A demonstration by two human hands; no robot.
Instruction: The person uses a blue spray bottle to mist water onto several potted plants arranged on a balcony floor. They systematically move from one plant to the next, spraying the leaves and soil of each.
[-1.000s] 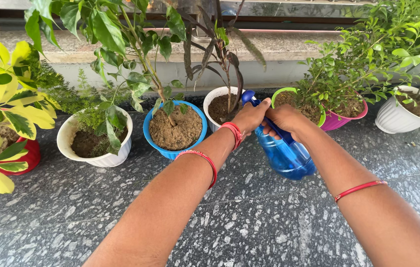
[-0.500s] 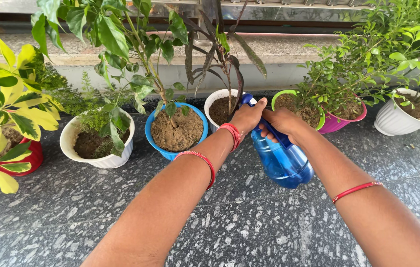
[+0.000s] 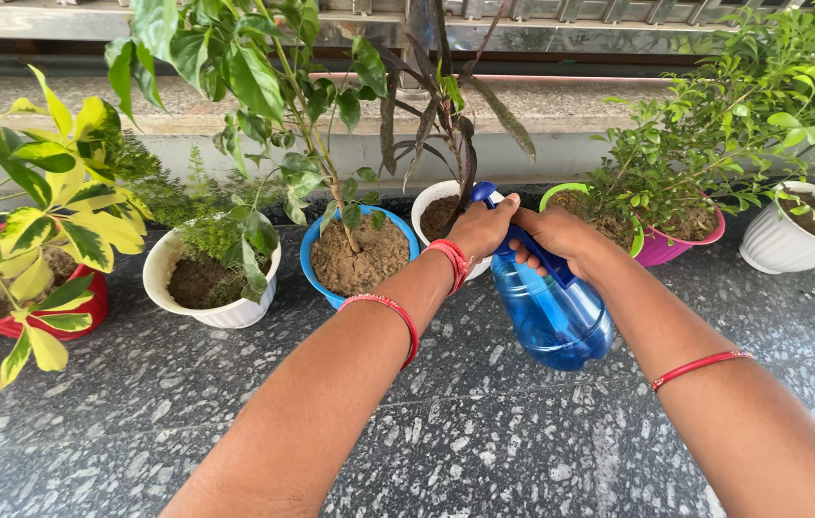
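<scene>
My right hand [image 3: 556, 238] grips the neck and trigger of a clear blue spray bottle [image 3: 551, 312], held above the floor with its body tilted toward me. My left hand [image 3: 482, 225] is closed over the bottle's dark blue nozzle head, next to the right hand. The nozzle sits over a white pot [image 3: 429, 203] holding a dark purple-leaved plant [image 3: 446, 115]. Red bangles circle both my forearms.
A row of potted plants stands along a low wall: a red pot [image 3: 81, 312] with yellow-green leaves, a white pot [image 3: 218, 309], a blue pot [image 3: 316, 278], a green pot [image 3: 561, 195], a pink pot [image 3: 681, 245] and a white ribbed pot [image 3: 777, 247]. Grey speckled stone floor [image 3: 474, 432] lies below.
Both hands and the bottle have shifted slightly left and lower in view, staying together by the white pot. The grip looks the same.
</scene>
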